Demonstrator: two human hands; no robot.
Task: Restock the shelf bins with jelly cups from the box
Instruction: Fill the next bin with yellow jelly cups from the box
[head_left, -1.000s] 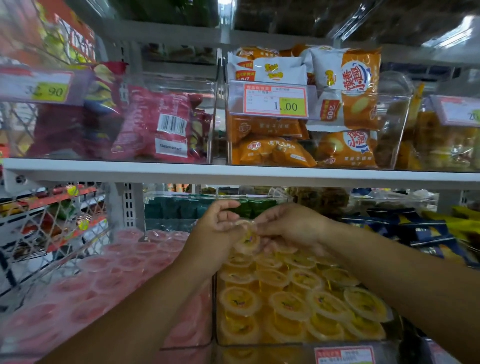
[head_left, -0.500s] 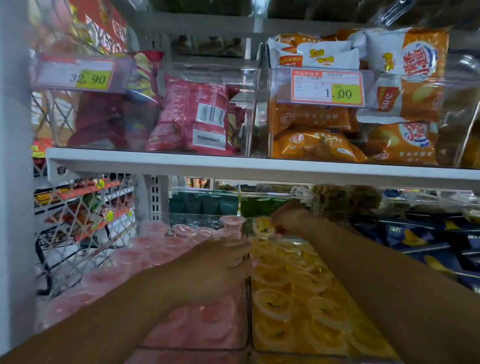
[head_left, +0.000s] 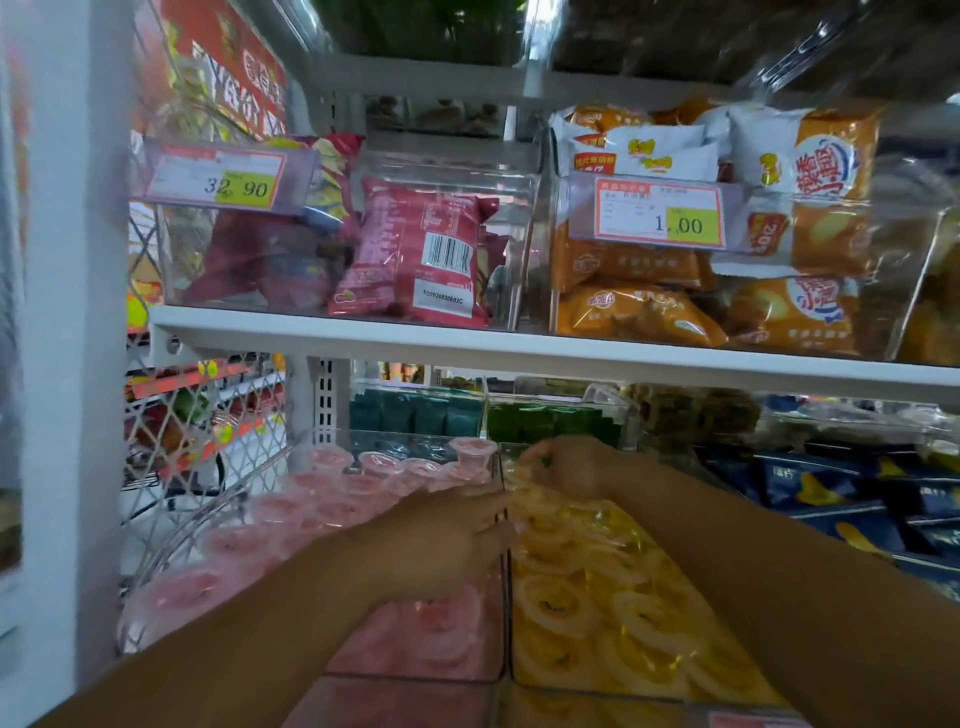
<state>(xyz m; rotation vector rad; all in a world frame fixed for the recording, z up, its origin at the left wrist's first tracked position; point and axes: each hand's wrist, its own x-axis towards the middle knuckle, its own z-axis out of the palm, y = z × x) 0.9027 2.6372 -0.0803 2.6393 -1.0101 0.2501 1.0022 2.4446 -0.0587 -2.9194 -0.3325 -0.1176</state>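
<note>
Two clear bins sit side by side on the lower shelf. The left bin (head_left: 500, 631) holds several pink jelly cups (head_left: 270, 509); the right bin (head_left: 511, 613) holds several yellow jelly cups (head_left: 571, 603). My left hand (head_left: 441, 540) rests over the pink cups at the divider between the bins, fingers spread and reaching toward the divider. My right hand (head_left: 561, 465) is at the far end of the yellow bin, fingers curled down onto the cups; what it holds is hidden. The box is out of view.
A white shelf board (head_left: 519, 353) hangs low over the bins, carrying clear bins of red snack bags (head_left: 415, 260) and orange snack bags (head_left: 639, 312). A white upright post (head_left: 67, 364) stands left. Green packs (head_left: 545, 421) lie behind; blue packs (head_left: 831, 499) lie right.
One second ago both hands pinched a yellow cup together above the yellow bin. My right hand has since reached to the bin's far end, and my left hand dropped onto the pink cups.
</note>
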